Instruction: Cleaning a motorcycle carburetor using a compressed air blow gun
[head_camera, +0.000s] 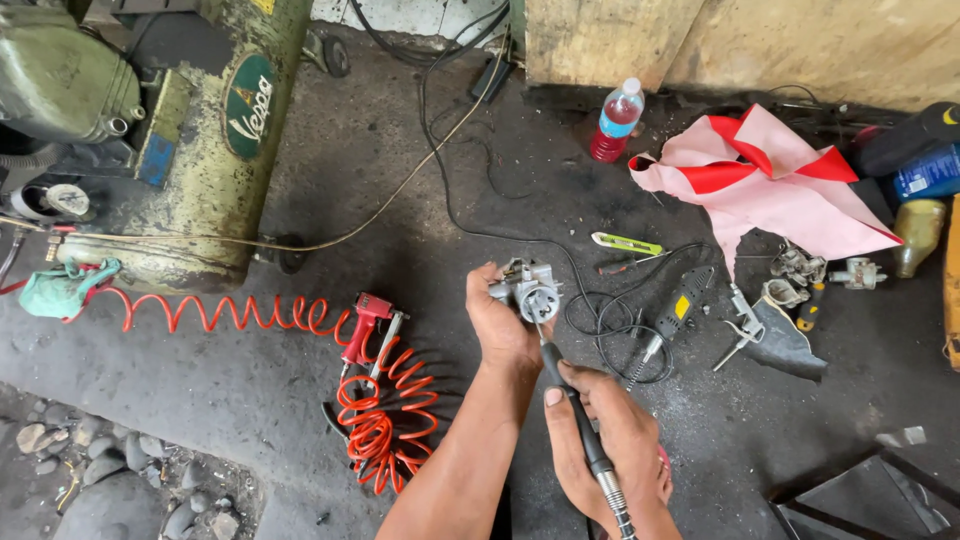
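My left hand (500, 325) grips a small grey metal carburettor (530, 288) above the dark concrete floor. My right hand (610, 440) is closed around a black pen-shaped handpiece (572, 400) with a flexible metal shaft at its rear. The handpiece's thin tip points up into the carburettor's round opening and touches it. Both forearms come in from the bottom of the view.
A coiled orange air hose (385, 415) with a red air gun (365, 320) lies to the left, a green compressor tank (215, 130) behind it. To the right lie a black rotary tool (682, 300), a green utility knife (626, 243), loose carburettor parts (800, 265), a pink-and-red cloth (780, 190) and bottles (618, 118).
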